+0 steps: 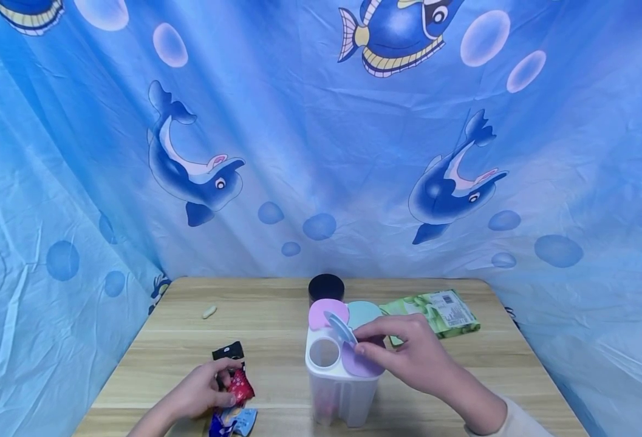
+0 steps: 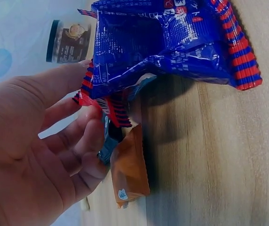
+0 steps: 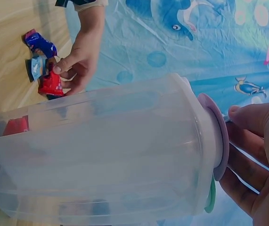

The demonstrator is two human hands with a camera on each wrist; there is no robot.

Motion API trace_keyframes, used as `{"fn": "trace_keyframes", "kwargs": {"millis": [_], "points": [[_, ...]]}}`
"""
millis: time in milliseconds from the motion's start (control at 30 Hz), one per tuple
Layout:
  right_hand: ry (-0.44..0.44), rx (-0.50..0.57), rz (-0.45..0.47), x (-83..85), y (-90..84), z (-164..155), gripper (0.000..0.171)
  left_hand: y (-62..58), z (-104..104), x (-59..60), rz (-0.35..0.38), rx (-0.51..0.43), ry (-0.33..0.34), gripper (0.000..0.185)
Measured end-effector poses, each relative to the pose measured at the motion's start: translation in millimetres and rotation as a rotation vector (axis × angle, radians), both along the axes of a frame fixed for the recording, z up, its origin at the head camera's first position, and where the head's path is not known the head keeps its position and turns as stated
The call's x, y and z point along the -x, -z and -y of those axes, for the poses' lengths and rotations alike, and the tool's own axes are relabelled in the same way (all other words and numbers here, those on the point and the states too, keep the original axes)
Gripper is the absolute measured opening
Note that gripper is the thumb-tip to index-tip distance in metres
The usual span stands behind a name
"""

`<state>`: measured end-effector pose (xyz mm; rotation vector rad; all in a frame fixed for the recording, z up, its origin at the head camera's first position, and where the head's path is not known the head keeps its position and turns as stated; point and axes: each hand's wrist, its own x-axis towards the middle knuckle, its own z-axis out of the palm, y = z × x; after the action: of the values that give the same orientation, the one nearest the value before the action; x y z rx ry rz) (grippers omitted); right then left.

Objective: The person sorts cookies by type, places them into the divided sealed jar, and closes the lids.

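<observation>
I see a translucent white plastic container [image 1: 338,388] with a four-flap lid standing at 6 o'clock on the light wooden table [image 1: 277,328]. One round opening is uncovered at its 9 o'clock side; something red sits at the bottom inside. My right hand [image 1: 408,355] comes in from 4 o'clock and pinches the raised blue flap [image 1: 341,328] over the lid. Left hand [image 1: 203,388], at 8 o'clock of the container and well apart from it, grips a bunch of small snack packets [image 1: 234,388], red, blue, black and orange. A black-lidded jar [image 1: 326,287] is just behind the container at 12, a green packet [image 1: 441,311] at 2. Blue sea-creature cloth [image 1: 321,139] hangs all round.
</observation>
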<state>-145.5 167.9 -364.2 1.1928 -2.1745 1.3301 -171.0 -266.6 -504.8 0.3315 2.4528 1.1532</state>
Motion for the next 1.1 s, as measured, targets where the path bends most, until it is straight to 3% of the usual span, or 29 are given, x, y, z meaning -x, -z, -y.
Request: {"fn": "trace_keyframes", "kwargs": {"millis": [167, 567, 800, 1100], "points": [[0.005, -0.002, 0.013, -1.1, -1.1, 0.5, 0.016, 0.1, 1.2, 1.4, -0.052, 0.042, 0.033, 0.056], [0.016, -0.005, 0.02, -0.2, 0.6, -0.6, 0.018, 2.7, 1.5, 2.6, -0.125, 0.084, 0.045, 0.049], [0.018, -0.006, 0.007, 0.9, 0.1, -1.5, 0.016, 2.3, -0.6, 3.1, -0.144, 0.105, 0.042, 0.038], [0.01, -0.001, 0.001, 0.4, -1.3, -1.3, 0.014, -5.4, -5.7, 3.5, -0.102, 0.1, 0.007, 0.039]]}}
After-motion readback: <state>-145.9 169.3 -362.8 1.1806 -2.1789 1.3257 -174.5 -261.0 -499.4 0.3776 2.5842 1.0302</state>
